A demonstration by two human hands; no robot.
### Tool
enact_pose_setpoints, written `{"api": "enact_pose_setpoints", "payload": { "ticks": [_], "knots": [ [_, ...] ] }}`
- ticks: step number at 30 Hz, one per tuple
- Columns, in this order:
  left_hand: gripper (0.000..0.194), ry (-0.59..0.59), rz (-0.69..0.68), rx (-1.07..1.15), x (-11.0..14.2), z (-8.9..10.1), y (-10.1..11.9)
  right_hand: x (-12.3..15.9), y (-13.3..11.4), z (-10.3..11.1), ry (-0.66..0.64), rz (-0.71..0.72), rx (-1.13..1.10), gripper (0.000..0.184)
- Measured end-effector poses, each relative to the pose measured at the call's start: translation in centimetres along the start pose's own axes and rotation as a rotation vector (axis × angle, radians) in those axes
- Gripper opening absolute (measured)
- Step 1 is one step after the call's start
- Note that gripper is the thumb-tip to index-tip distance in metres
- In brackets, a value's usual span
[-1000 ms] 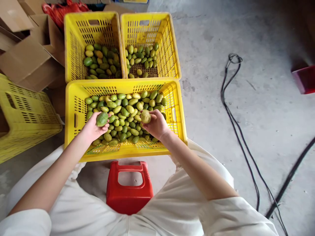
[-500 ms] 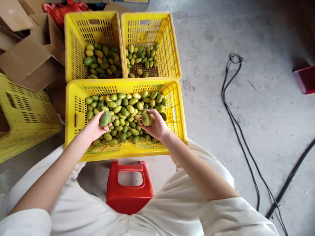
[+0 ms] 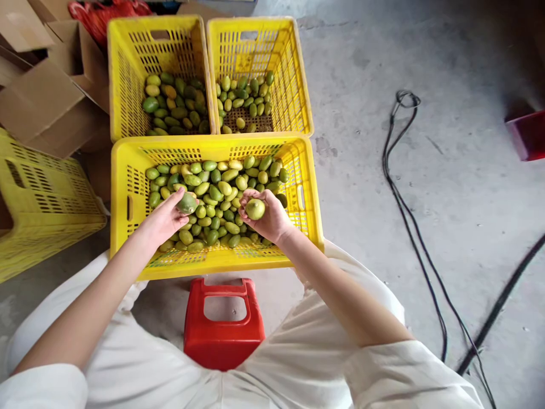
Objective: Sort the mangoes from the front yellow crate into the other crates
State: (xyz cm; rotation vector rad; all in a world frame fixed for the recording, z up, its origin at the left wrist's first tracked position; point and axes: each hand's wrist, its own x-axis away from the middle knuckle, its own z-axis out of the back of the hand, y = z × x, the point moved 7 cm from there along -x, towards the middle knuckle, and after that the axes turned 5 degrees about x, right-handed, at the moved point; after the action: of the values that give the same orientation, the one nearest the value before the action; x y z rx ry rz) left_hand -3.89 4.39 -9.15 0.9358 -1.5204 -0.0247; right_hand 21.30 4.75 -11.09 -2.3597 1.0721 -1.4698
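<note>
My left hand (image 3: 168, 218) grips a dark green lemon (image 3: 187, 203), its pointed end turned toward me. In my right hand (image 3: 269, 216) is a lighter yellow-green lemon (image 3: 255, 209), cupped by curled fingers with its end facing up. Both hands hover over a wide yellow crate (image 3: 213, 267), left and right of its middle. Beneath them a layer of loose lemons (image 3: 213, 237), green to yellow, covers much of the crate floor.
Behind stand two more yellow crates, the left one (image 3: 123, 85) and right one (image 3: 293, 74), each holding lemons. Another yellow crate (image 3: 51, 193) and cardboard boxes (image 3: 42, 108) lie left. A red plastic stool (image 3: 223, 341) is between my legs; black cable (image 3: 400, 199) trails across the floor right.
Each lemon has been turned in the fingers, so a different side shows now. The hands stay nearly in place over the crate.
</note>
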Motion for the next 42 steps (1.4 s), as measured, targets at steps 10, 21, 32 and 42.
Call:
{"api": "enact_pose_setpoints", "payload": {
  "ticks": [10,21,32,42],
  "knots": [
    [0.023,-0.093,-0.009,0.092,1.9,-1.6,0.8,0.1,-0.2,-0.5,-0.008,0.113,-0.059,0.033],
    [0.026,-0.109,-0.023,0.146,0.6,-1.0,0.6,-0.5,0.3,0.7,0.004,-0.002,-0.191,0.018],
    [0.032,-0.064,-0.002,0.275,-0.1,-0.4,0.4,-0.7,-0.1,-0.2,-0.127,0.041,-0.122,0.023],
    [0.047,-0.022,0.11,0.305,1.8,-1.7,0.6,0.6,-0.3,-1.5,-0.332,0.083,-0.125,0.03]
  ]
}}
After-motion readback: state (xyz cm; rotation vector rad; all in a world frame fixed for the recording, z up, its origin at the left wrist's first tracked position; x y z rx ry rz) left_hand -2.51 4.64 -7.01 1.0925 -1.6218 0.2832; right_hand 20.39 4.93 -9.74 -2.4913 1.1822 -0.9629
